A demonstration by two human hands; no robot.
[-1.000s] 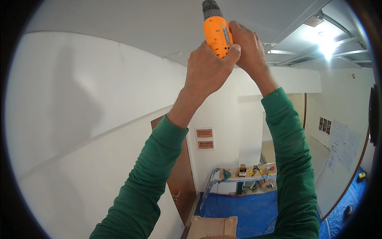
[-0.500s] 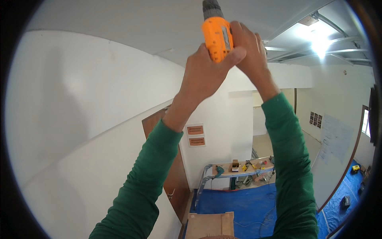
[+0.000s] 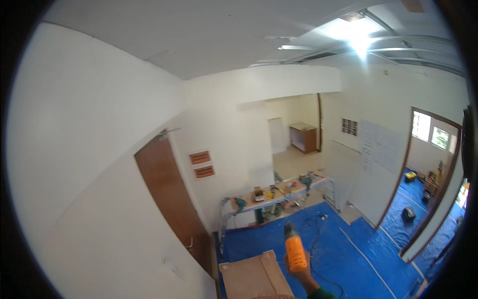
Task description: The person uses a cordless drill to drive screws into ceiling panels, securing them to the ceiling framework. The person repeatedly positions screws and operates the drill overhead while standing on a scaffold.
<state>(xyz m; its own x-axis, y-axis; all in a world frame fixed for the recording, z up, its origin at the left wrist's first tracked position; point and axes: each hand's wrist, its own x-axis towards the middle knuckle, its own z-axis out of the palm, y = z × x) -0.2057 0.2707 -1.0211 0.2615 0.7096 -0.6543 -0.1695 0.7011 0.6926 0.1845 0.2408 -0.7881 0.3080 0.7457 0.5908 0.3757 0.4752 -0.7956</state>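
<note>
An orange cordless drill [image 3: 296, 255] with a dark chuck is held low in the view, its nose tilted up and slightly left. My right hand [image 3: 309, 281] is wrapped round it from behind, with most of the fingers hidden by the drill body. A bit of green sleeve shows at the lower edge. My left hand is out of the picture. Close to the drill on the left lies a brown board-like panel [image 3: 251, 276].
A work platform [image 3: 274, 198] with several tools stands beyond. Blue sheeting [image 3: 358, 249] covers the floor, with a dark cable [image 3: 313, 249] across it. At left is a brown door [image 3: 169, 194]; at right, a doorway. Overhead, the ceiling [image 3: 174, 30] gives way to exposed metal framing [image 3: 398, 50].
The drill has come down from the ceiling to the lower middle. Both hands were on it; now only the right holds it, and the left has left the picture. The view has turned right.
</note>
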